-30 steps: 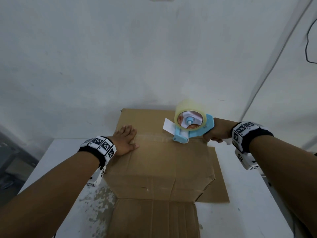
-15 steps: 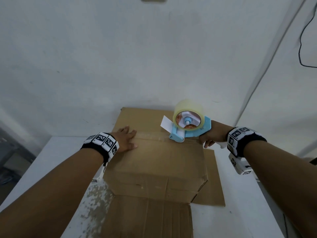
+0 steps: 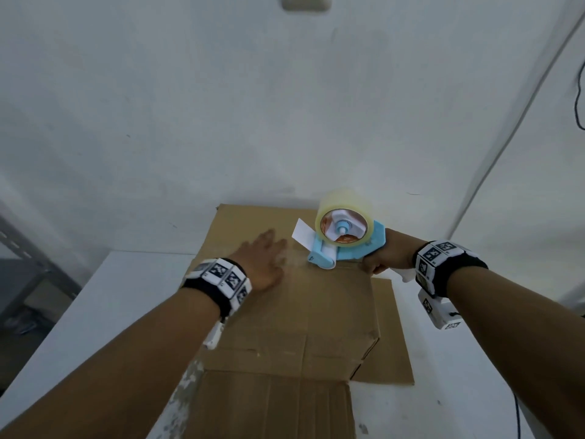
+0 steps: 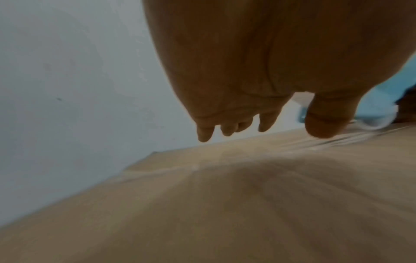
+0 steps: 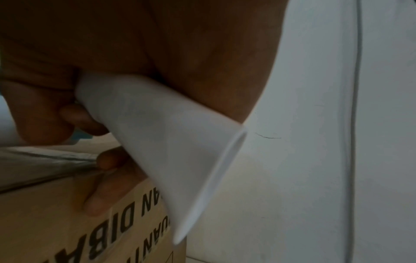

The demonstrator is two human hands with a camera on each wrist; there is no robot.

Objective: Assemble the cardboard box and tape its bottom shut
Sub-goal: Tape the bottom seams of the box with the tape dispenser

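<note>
A brown cardboard box point(image 3: 294, 305) stands upside down on a white table point(image 3: 126, 289), its bottom flaps folded shut and facing up. Clear tape point(image 3: 349, 265) runs along the centre seam. My left hand point(image 3: 264, 264) lies flat on the box top by the seam, fingers straight point(image 4: 227, 124). My right hand point(image 3: 384, 253) grips the white handle point(image 5: 162, 138) of a blue tape dispenser point(image 3: 342, 242) with a clear roll, its roller resting on the seam near the box's right edge. Tape point(image 4: 360, 131) stretches from the thumb toward the dispenser in the left wrist view.
The box's open top flaps lie spread on the table in front point(image 3: 272, 403) and at the right point(image 3: 392, 337). A white wall point(image 3: 285, 122) rises right behind the box. A grey shelf point(image 3: 22, 280) stands left of the table. A cable point(image 3: 581, 90) hangs at far right.
My left hand slid right along the taped seam toward the dispenser. The dispenser and right hand stayed near the box's right edge; the head view shifted slightly.
</note>
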